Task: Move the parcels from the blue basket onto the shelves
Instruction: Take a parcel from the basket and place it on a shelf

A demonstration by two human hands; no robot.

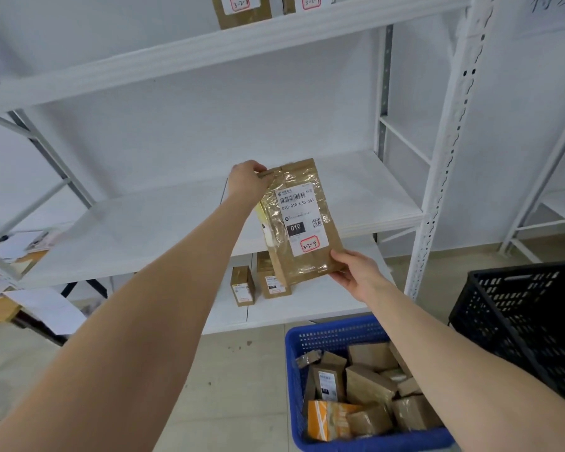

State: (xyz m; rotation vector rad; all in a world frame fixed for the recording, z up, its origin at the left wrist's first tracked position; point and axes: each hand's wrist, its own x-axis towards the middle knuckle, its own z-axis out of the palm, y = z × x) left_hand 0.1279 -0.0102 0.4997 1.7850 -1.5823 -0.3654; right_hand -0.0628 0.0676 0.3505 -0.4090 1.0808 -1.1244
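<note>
A flat brown taped parcel point(299, 220) with a white barcode label marked 3-2-4 is held up in front of the white middle shelf point(150, 230). My left hand point(247, 181) pinches its top left corner. My right hand point(356, 272) grips its bottom right corner. The blue basket point(327, 337) sits on the floor at the lower right, holding several brown parcels point(369, 383) and an orange packet point(327, 419). My right forearm crosses over the basket.
Two small brown boxes point(242, 285) point(271, 275) stand on the lower shelf point(307, 305). Two labelled boxes point(242, 9) sit on the top shelf. A black crate point(529, 314) stands right of the basket. A white perforated upright point(444, 177) rises at right. Papers on a desk point(23, 243) lie at left.
</note>
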